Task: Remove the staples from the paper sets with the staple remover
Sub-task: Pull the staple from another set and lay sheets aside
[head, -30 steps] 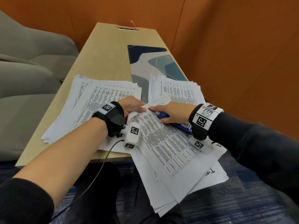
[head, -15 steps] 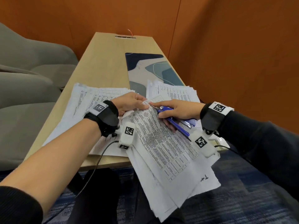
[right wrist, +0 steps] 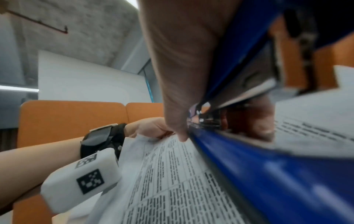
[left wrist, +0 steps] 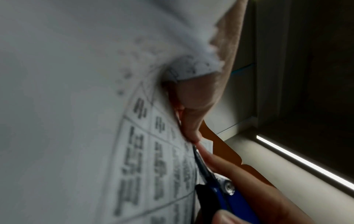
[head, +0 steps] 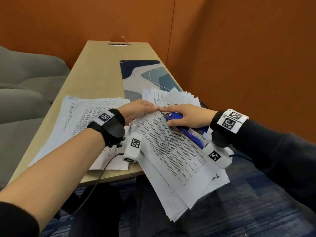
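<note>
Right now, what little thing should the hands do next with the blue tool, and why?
Probably squeeze and lift. The right hand holds the blue staple remover with its tip at the paper set's top corner, which the left hand pinches steady. The staple itself is hidden.

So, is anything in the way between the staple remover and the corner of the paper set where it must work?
Nothing visible. The right hand holds the staple remover, its tip already at the paper set corner, which the left hand pinches. The staple itself cannot be made out.
</note>
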Tool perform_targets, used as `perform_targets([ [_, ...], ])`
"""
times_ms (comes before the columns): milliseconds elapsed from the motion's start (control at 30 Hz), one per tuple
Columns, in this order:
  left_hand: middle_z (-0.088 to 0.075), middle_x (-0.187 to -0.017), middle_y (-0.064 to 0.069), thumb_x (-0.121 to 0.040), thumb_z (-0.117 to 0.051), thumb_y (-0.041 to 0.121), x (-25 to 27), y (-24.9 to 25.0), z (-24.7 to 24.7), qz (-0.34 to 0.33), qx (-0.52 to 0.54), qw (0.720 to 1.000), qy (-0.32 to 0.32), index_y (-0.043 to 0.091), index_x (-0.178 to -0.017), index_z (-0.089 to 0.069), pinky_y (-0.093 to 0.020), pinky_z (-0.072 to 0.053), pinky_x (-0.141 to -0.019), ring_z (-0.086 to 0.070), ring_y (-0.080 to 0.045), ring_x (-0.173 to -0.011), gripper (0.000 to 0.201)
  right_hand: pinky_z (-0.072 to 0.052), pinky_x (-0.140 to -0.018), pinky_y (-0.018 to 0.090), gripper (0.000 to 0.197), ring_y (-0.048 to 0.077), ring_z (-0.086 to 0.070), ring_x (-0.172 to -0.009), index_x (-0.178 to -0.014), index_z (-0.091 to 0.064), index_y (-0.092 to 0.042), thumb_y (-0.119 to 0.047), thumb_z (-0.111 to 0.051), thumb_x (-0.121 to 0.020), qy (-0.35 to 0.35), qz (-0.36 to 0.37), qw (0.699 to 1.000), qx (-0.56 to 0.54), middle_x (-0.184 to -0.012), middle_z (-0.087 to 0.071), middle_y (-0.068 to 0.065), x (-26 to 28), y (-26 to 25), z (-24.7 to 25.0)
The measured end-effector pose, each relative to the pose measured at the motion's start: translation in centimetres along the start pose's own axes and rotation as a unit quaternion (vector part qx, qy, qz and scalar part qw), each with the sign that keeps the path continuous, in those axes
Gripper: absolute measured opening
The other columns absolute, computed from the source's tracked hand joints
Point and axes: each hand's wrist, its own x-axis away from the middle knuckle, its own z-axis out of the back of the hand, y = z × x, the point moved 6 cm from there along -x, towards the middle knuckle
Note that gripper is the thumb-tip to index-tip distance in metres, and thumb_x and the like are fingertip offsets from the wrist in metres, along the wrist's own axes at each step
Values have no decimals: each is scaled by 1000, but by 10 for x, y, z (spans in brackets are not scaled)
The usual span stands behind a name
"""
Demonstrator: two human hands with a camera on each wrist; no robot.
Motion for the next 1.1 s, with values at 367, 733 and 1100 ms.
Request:
perform_targets([
  [367,-73,-82,-10,-98,-48,21,5,12,-9,93,30,995,29,4,-95,-67,-24,-54,-51,-71,-17,-62,26,-35,-53,24,55,10,-46,-62,-150,-16,-49,-43,-39,-100,50,7,935,351,-67,-40,-8,12,-30,14],
  [733,-66,-58,-10,-95,-45,6,-3,34,-10,189,-68,977,65,1,-93,-55,-22,-47,-36,-63,-20,-41,11,-28,-47,32,69,22,-44,-62,-155,1,-27,-7,-37,-100,75,17,843,532,-82,-45,7,17,-43,5],
  [1100,-71,-88,-5,-100,-47,25,-26,67,-13,85,-102,990,-40,6,-110,-60,-34,-54,-76,-69,-19,-80,25,-32,-51,22,53,4,-45,-52,-143,-38,-49,-34,-54,-95,153,-34,976,152,-63,-47,-15,35,6,42],
])
